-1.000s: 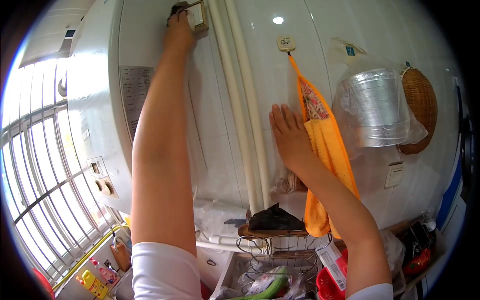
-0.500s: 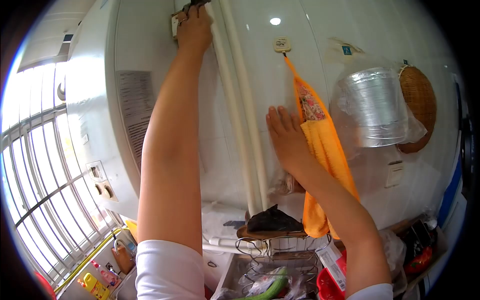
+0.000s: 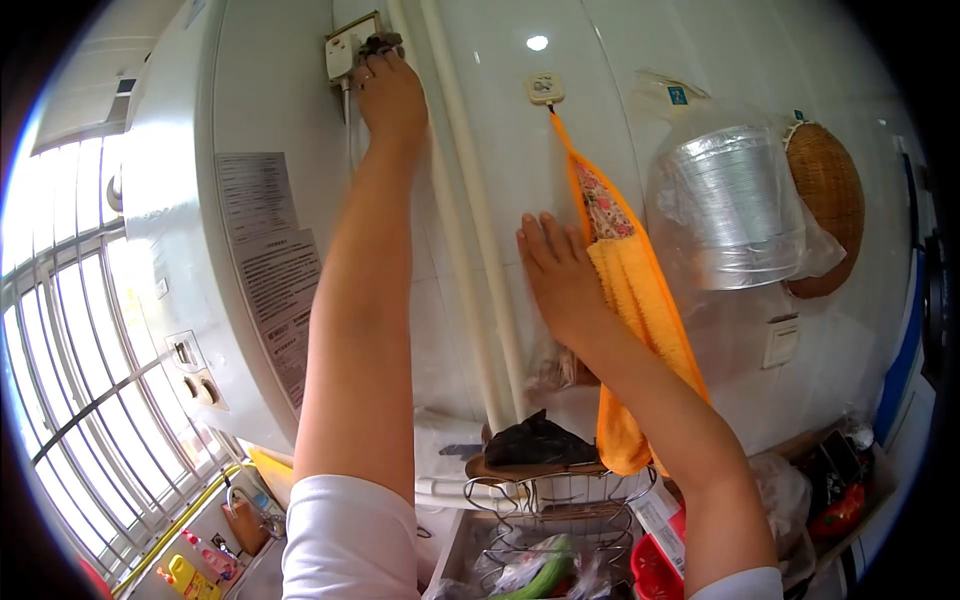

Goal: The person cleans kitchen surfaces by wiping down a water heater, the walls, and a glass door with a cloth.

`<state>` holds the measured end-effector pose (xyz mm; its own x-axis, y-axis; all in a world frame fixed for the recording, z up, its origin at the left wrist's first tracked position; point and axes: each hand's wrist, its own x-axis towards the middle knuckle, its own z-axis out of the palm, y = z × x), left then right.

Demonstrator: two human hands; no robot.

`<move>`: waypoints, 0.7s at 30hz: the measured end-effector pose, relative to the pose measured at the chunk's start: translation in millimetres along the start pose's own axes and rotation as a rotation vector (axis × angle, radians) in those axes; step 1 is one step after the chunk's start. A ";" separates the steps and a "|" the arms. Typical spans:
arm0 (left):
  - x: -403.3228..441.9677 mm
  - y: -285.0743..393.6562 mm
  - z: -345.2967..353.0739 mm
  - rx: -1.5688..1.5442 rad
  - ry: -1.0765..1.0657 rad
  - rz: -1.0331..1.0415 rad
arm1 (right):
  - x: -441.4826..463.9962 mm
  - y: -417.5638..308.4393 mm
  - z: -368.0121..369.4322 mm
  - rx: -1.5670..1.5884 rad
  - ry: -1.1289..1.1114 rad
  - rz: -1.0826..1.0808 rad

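Note:
High on the tiled wall, my left hand [image 3: 392,95] has its fingers closed on a dark crumpled cloth [image 3: 380,43]. The cloth is against the wall socket [image 3: 352,35], beside a white plug [image 3: 341,60] whose cord hangs down. Two pale pipes [image 3: 455,160] run down the wall just right of this hand. My right hand [image 3: 565,280] rests flat on the wall with fingers stretched out, between the pipes and an orange towel [image 3: 645,300]. The towel hangs from a square hook [image 3: 545,88], and my right forearm crosses in front of its lower part.
A white cabinet-like unit [image 3: 180,250] with printed sheets stands at the left, near a barred window [image 3: 80,320]. A bagged metal pot [image 3: 735,205] and a woven basket [image 3: 825,200] hang at the right. Below are a wire rack [image 3: 545,500] and a red basket [image 3: 650,570].
My left hand has moved down with the dark cloth, uncovering more of the socket and its plug. My right hand stays at the same spot on the wall. The view has shifted slightly.

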<state>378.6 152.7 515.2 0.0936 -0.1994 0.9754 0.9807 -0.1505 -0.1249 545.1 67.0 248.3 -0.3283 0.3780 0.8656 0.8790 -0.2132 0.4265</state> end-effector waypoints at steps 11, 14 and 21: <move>-62.7 -32.0 36.1 -0.274 -0.089 -0.021 | 0.7 -2.8 3.6 -0.070 0.014 0.016; -54.5 -38.9 24.6 -0.368 -0.148 0.066 | 0.7 -2.4 -8.3 -0.072 -0.035 -0.006; -29.9 -31.0 18.0 -0.616 -0.407 -0.389 | 0.6 -0.6 7.8 -0.027 0.053 0.003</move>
<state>348.5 180.7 493.2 -0.0616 0.3244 0.9439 0.6972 -0.6627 0.2733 547.1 74.4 246.4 -0.3438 0.3292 0.8795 0.8706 -0.2392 0.4299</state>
